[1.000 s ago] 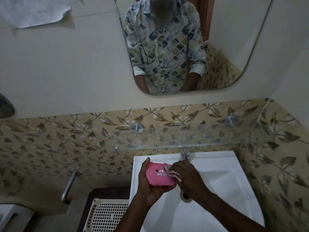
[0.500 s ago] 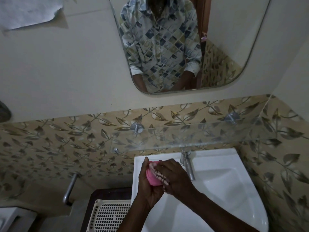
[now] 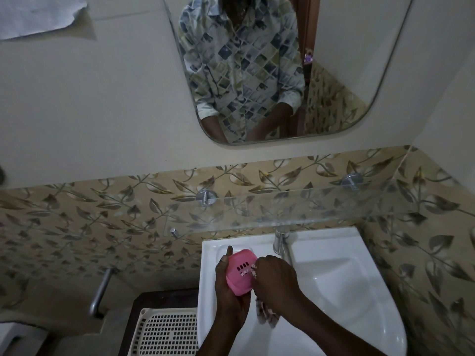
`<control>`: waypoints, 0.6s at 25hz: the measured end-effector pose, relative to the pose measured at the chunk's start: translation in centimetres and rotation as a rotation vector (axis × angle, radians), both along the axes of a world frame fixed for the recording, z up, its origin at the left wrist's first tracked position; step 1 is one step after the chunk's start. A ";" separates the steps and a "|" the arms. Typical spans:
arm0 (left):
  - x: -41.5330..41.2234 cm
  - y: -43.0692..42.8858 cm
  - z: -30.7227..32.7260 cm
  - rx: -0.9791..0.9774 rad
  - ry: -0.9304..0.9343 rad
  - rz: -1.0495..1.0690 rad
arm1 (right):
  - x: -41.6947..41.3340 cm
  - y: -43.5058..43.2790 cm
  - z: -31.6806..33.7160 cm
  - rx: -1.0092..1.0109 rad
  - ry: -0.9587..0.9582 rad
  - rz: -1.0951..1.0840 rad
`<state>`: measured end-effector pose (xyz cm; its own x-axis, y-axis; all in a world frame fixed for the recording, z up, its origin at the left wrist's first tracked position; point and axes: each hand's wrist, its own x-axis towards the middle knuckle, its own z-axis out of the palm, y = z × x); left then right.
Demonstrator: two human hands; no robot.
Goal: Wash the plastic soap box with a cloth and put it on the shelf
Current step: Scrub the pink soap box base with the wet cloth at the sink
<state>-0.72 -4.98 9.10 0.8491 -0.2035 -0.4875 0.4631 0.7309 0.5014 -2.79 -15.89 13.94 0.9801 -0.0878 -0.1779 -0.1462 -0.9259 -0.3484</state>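
Two grips meet over the white sink (image 3: 347, 278): the left grip (image 3: 228, 291) holds the pink soap box (image 3: 240, 272); the right grip (image 3: 276, 281) presses a bunched cloth (image 3: 267, 313) against the box's slotted face, below the glass shelf (image 3: 308, 206).

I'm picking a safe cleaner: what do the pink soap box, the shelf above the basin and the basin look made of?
Soap box: matte pink plastic, moulded with drain slots.
Shelf: clear glass, likely; leaf tiles show through it.
Basin: glossy white, probably glazed ceramic, with soft highlights.
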 end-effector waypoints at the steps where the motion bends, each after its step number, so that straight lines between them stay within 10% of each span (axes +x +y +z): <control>1: 0.2 0.2 -0.1 0.026 -0.022 0.018 | 0.0 -0.4 0.5 0.154 0.023 0.041; 6: 1.2 2.1 0.2 0.006 -0.060 -0.074 | -0.4 -5.2 0.0 1.260 0.031 -0.398; 15: 1.0 2.3 -0.6 -0.143 -0.193 -0.262 | -1.4 -6.1 -2.2 1.392 0.391 -0.479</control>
<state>0.32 -2.65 8.51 0.8325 -0.4816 -0.2738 0.5510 0.6687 0.4992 -4.22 -21.95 11.70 0.7819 0.0775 -0.6186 -0.6153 0.2557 -0.7457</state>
